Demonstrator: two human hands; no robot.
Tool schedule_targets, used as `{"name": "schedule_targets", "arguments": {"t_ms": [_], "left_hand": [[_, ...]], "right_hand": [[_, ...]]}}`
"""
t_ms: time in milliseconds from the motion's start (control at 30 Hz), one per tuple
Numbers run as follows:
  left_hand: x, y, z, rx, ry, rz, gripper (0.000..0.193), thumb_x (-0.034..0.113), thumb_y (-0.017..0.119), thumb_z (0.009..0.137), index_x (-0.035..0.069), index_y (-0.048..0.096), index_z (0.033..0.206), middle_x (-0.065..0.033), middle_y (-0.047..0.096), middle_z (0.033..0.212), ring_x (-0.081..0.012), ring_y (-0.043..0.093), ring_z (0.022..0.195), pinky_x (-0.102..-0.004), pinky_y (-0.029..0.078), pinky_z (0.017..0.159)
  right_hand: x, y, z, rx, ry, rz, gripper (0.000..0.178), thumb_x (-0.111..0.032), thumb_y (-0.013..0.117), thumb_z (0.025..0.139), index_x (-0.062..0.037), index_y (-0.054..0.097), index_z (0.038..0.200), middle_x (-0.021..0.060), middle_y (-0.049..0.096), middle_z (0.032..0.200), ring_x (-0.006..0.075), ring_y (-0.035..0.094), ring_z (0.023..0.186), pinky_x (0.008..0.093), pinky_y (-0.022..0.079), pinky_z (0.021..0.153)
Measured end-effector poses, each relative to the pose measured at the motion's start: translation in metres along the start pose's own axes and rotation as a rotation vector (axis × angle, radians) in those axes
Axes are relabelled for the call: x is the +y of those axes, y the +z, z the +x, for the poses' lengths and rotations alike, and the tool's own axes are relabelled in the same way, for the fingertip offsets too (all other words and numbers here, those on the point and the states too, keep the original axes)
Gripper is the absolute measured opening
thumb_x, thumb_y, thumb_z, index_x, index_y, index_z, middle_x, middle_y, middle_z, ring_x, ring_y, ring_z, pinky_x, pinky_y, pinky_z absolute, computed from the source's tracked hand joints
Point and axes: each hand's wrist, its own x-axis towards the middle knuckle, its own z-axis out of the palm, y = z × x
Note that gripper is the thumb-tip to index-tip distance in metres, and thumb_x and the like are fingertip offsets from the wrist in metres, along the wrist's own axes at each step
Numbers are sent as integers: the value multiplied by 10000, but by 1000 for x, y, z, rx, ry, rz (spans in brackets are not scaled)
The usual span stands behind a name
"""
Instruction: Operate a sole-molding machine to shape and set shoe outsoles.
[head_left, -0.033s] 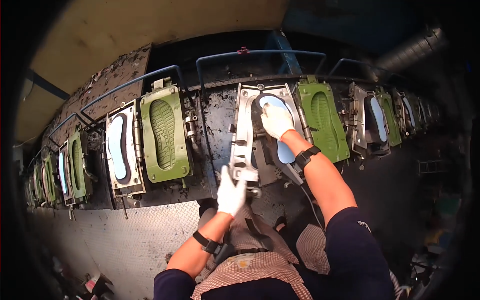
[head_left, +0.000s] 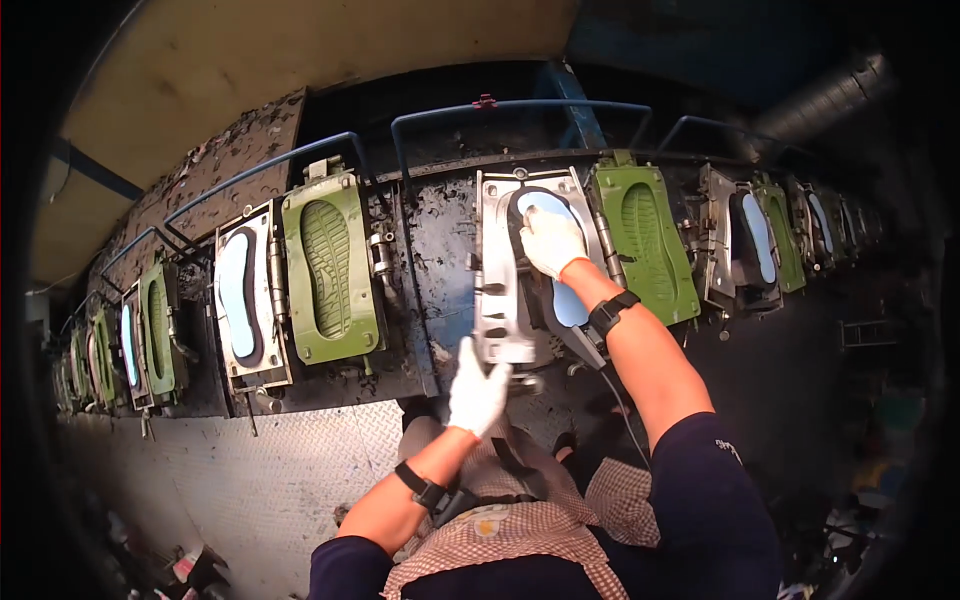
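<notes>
My right hand (head_left: 553, 243), in a white glove, rests on the upper part of a light blue foot-shaped piece (head_left: 571, 306) with a dark rim. Its fingers are curled together, and whatever may be in them is hidden. That piece lies in a silvery metal mould (head_left: 590, 205). A notched metal side plate (head_left: 497, 270) runs along the mould's left side. At the plate's near end is my left hand (head_left: 477, 396), also white-gloved. Its fingers are stretched along the plate's left edge, with the thumb apart. The green mould half (head_left: 645, 240) with a tread pattern lies hinged open on the right.
More opened moulds line the bench on both sides, including a green half (head_left: 330, 262) and a silvery half with a blue piece (head_left: 236, 300). Blue bent rails (head_left: 520, 104) stand behind. A cable (head_left: 627, 410) hangs near my right forearm. Patterned metal flooring (head_left: 260, 460) lies below left.
My left hand has shifted a little right and upward. The notched side plate has swung right, nearer the blue piece. My right hand has hardly moved.
</notes>
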Motion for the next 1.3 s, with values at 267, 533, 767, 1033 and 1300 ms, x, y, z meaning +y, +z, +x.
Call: {"name": "schedule_targets", "arguments": {"t_ms": [267,533,767,1033,1300], "left_hand": [[-15,64,55,-167,6,-253,1126,387,760,876,-121,73,1609,-349,291,1624,-415,343,1520,-394,314,1240],[23,95,58,337,315,25,1172,408,946,699,-29,283,1561,-278,432,1483,-398,497,1352,-472,439,1142],[45,39,89,112,1094,377,694,171,840,695,-21,620,1324,-253,555,1410,-466,523,1326,-561,418,1131],[47,47,106,58,987,-113,305,56,792,821,43,728,1119,-137,729,1121,-326,691,1096,-424,538,970],[49,43,94,84,979,-31,204,80,770,859,21,741,1053,-140,749,1094,-333,698,1112,-436,542,970]], "right_hand": [[-15,-145,-10,661,-482,169,283,-180,593,1015,-79,674,1267,156,687,1208,310,643,1150,401,516,1030],[39,31,-46,307,-2,296,542,-300,633,980,4,575,1425,226,468,1548,400,379,1476,460,289,1248],[53,-14,-178,45,-201,253,518,-160,709,903,-27,586,1389,192,532,1489,404,465,1426,467,369,1216],[37,-21,-142,201,-56,492,215,-188,740,912,-26,709,1052,119,680,1012,324,642,967,429,526,871],[41,-5,-151,242,7,644,160,-120,767,917,-26,716,1036,116,678,964,297,679,918,382,550,835]]}}
